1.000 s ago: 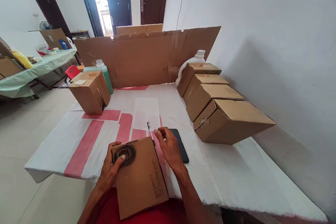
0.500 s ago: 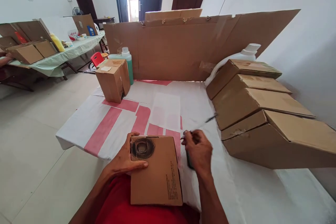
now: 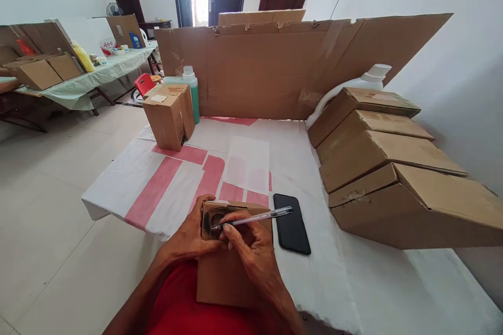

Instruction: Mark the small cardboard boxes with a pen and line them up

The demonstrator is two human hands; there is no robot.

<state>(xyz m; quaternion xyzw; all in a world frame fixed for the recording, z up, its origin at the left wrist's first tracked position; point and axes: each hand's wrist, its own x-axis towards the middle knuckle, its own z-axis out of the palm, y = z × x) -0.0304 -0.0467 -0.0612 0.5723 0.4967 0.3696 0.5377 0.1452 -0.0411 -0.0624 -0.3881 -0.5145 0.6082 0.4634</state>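
Here, beside a white wall [image 3: 451, 63], a cloth-covered counter [image 3: 291, 167] stretches away; by its near edge sits a cardboard box [image 3: 220, 285] — the left hand [image 3: 190, 238] curls round its left side, thumb across the front, while the right hand [image 3: 251, 248], bent over a dark scribbled ring [image 3: 208, 221], pinches a clear pen [image 3: 271, 214], tip down

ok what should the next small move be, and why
Probably draw the pen along the dark scribbled ring: the right hand holds it with its tip at the ring, while the left hand holds the cardboard box.
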